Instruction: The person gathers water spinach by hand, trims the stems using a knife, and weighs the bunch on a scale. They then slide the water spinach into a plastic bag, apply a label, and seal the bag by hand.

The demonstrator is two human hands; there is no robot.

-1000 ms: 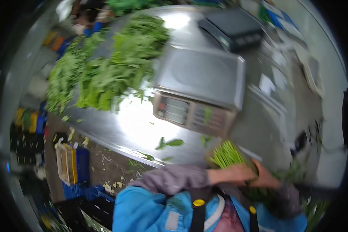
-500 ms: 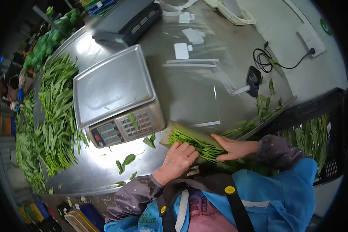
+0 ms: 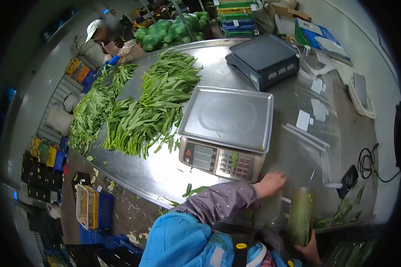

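My right hand [image 3: 311, 249] grips the lower end of a wrapped bundle of leafy greens [image 3: 301, 216], which stands nearly upright at the table's front edge. Clear film covers its stems. My left hand [image 3: 272, 184] is at the lower right corner of the silver weighing scale [image 3: 229, 120], above the table. Its fingers are bent and blurred, and I cannot tell whether anything is between them. Just right of that hand lie clear plastic bags [image 3: 314, 153] with white strips. A loose leaf rests on the scale's keypad.
Piles of loose greens [image 3: 165, 89] cover the table's left side. Behind the scale stands a dark second scale [image 3: 265, 60]. A black phone [image 3: 347, 181] and cable [image 3: 367, 162] lie at right. At the far left a person [image 3: 116, 46] with blue gloves stands by the greens.
The view has swung left. My left hand has left the bundle and moved beside the scale. The bundle, earlier lying in both hands, is now upright in my right hand.
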